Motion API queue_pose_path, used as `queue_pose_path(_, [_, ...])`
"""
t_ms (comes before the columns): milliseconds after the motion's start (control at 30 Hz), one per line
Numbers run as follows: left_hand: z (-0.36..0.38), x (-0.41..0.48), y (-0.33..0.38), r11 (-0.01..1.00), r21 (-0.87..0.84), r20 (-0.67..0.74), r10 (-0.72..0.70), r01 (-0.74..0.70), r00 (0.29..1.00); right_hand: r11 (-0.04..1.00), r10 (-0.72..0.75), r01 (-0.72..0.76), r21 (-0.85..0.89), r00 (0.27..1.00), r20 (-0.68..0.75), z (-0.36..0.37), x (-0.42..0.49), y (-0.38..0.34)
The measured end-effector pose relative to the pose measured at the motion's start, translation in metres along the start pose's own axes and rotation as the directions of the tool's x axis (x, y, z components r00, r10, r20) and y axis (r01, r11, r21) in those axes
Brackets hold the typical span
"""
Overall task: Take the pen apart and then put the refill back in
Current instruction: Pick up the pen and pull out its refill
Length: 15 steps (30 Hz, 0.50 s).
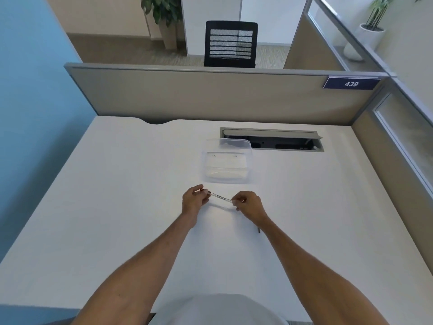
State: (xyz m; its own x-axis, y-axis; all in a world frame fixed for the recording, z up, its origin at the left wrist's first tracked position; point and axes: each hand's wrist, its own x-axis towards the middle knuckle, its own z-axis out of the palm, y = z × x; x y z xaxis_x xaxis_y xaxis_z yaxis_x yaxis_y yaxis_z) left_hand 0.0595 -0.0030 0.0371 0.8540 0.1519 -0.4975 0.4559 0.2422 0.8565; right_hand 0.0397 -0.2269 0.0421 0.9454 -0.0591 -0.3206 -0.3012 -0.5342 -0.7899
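Note:
A thin white pen with dark printing on its barrel is held level just above the white desk. My left hand pinches its left end, where a reddish tip shows between the fingers. My right hand pinches its right end. Both ends are hidden inside the fingers. A small dark thin part lies on the desk just under my right wrist; I cannot tell what it is.
A clear plastic box with its lid leaning behind it stands just beyond my hands. An open cable slot is cut in the desk at the back right. Grey partitions close the back and right sides.

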Motion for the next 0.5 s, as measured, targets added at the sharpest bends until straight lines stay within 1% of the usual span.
queue_pose_path(33, [0.003, -0.003, 0.003, 0.998, -0.053, 0.025, -0.045, 0.047, 0.999, 0.997, 0.017, -0.019, 0.076, 1.0, 0.025, 0.0, -0.003, -0.003])
queue_pose_path(100, [0.008, -0.011, 0.008, 0.989, -0.097, 0.107, -0.105, 0.115, 0.989, 0.973, 0.048, -0.066, 0.221, 0.995, 0.087, 0.0, -0.008, -0.009])
queue_pose_path(167, [0.012, -0.021, 0.01, 0.986, -0.091, 0.206, -0.121, 0.142, 0.971, 0.932, 0.078, -0.127, 0.339, 0.985, 0.155, 0.001, -0.014, -0.014])
queue_pose_path(233, [0.018, -0.028, 0.012, 0.987, -0.081, 0.28, -0.109, 0.137, 0.954, 0.887, 0.095, -0.183, 0.425, 0.971, 0.219, 0.001, -0.019, -0.02])
queue_pose_path(300, [0.023, -0.034, 0.014, 0.987, -0.094, 0.307, -0.094, 0.129, 0.947, 0.837, 0.125, -0.246, 0.489, 0.955, 0.267, 0.003, -0.024, -0.025])
queue_pose_path(400, [0.024, -0.037, 0.016, 0.988, -0.106, 0.309, -0.077, 0.115, 0.948, 0.76, 0.175, -0.336, 0.556, 0.93, 0.322, 0.008, -0.033, -0.028])
queue_pose_path(500, [0.024, -0.038, 0.018, 0.985, -0.128, 0.288, -0.073, 0.114, 0.955, 0.715, 0.187, -0.42, 0.558, 0.885, 0.427, 0.006, -0.041, -0.026])
